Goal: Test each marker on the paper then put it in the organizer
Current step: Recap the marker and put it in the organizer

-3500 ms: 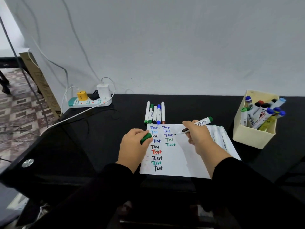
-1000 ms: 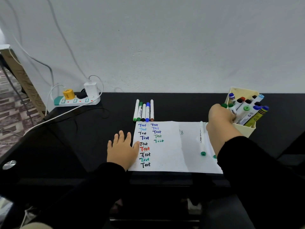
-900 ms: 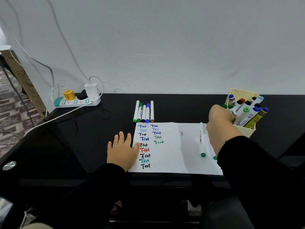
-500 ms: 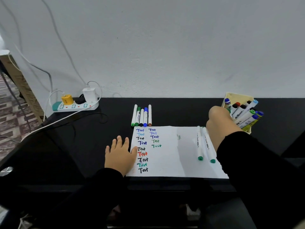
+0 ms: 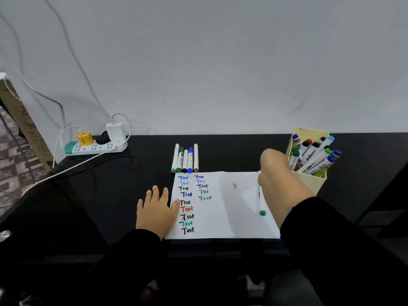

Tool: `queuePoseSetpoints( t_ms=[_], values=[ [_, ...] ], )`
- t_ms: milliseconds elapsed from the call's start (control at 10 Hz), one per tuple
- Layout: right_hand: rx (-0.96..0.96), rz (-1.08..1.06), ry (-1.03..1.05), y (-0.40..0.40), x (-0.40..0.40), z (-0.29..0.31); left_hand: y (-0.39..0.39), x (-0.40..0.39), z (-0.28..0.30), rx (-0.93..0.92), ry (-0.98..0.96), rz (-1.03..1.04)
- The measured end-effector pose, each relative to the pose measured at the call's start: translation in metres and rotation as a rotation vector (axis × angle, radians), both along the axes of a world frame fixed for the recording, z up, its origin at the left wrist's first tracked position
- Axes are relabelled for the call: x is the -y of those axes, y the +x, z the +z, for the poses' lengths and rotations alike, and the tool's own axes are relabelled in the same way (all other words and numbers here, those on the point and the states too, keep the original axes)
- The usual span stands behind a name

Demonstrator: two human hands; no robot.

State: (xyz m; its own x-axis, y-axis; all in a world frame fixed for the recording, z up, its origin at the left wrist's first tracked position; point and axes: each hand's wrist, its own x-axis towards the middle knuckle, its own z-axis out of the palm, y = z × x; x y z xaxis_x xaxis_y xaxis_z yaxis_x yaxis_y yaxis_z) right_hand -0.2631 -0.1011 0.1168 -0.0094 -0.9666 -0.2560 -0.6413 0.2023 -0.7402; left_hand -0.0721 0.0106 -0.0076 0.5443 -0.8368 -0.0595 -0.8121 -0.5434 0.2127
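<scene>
1. Right now your left hand (image 5: 157,212) lies flat with its fingers spread, palm down on the black desk (image 5: 110,195), the thumb pressing the left edge of the paper (image 5: 223,213).
2. Your right hand (image 5: 272,173) is over the paper's far right corner, just beside the cream organizer (image 5: 309,181); its fingers face away from the camera, so you cannot tell whether it grips anything.
3. One green-capped marker (image 5: 260,200) lies on the right side of the paper, cap towards you, its far end hidden under your right hand.
4. Five markers (image 5: 185,159) lie side by side on the desk, touching the paper's far edge.
5. The organizer holds a leaning bunch of capped markers (image 5: 313,154) in blue, red, black and green.
6. The paper carries two columns of "Test" in several colours.
7. A power strip (image 5: 95,146) with plugged chargers sits at the far left by the wall.
</scene>
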Motion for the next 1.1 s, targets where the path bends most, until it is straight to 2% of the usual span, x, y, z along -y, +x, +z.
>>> queuePoseSetpoints(
  t_ms=[100,200,300,400,500,700,800,900,1100],
  values=[
    [-0.004,-0.031,0.067,0.007,0.012,-0.007,-0.001,0.001,0.001,-0.001,0.003,0.005],
    [-0.249,0.105,0.031,0.017,0.004,-0.018,-0.001,0.002,0.002,-0.011,0.012,0.009],
    [-0.173,0.135,-0.034,0.033,0.001,-0.034,0.0,0.003,0.002,-0.027,0.02,0.009],
    [0.27,-0.032,0.011,0.054,0.019,-0.052,0.002,0.004,0.001,-0.03,0.034,0.01],
    [0.197,0.024,0.007,0.071,0.031,-0.058,0.003,0.005,0.001,-0.024,0.034,0.007],
    [-0.221,0.366,-0.106,0.106,0.064,-0.068,0.004,0.008,-0.001,-0.013,0.054,0.014],
    [-0.364,0.43,-0.139,0.123,0.074,-0.073,0.004,0.008,-0.001,-0.02,0.067,0.014],
    [-0.443,0.454,-0.126,0.136,0.08,-0.079,0.005,0.009,-0.002,-0.026,0.064,0.013],
    [-0.464,0.443,-0.1,0.14,0.085,-0.077,0.007,0.009,-0.002,-0.024,0.081,0.019]
  ],
)
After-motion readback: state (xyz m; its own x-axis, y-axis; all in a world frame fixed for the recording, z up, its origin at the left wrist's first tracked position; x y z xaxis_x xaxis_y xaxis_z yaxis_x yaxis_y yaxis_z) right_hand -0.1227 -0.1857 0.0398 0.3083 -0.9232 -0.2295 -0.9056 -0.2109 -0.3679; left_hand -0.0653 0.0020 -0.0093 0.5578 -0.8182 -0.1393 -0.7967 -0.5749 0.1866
